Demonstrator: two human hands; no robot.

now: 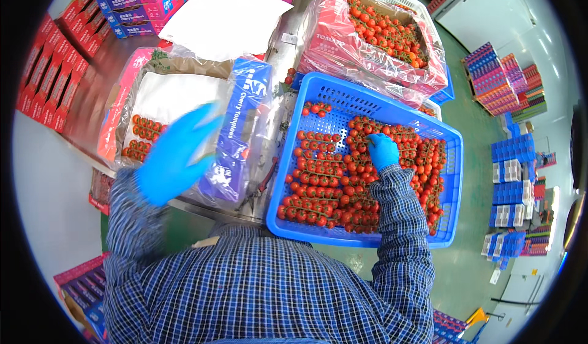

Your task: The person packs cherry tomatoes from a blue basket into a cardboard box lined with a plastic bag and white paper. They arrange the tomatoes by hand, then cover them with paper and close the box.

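My left hand (177, 153), in a blue glove and blurred by motion, is over the near part of a plastic-lined cardboard box (243, 114); its fingers are apart and hold nothing that I can see. White paper (177, 93) lines this box, and short trusses of cherry tomatoes (148, 128) lie at its left side. My right hand (383, 152), gloved too, reaches into a blue plastic crate (365, 91) and touches the tomato trusses there. Its fingertips are curled down among the stems, so a grip cannot be made out. Rows of trusses (317, 178) fill the crate's left part.
Behind the crate stands a red box (330, 45) in clear plastic, full of cherry tomatoes. White sheets (225, 24) lie beyond the lined box. Printed cartons (138, 4) are stacked at the far left. A red-handled tool (268, 176) lies between box and crate.
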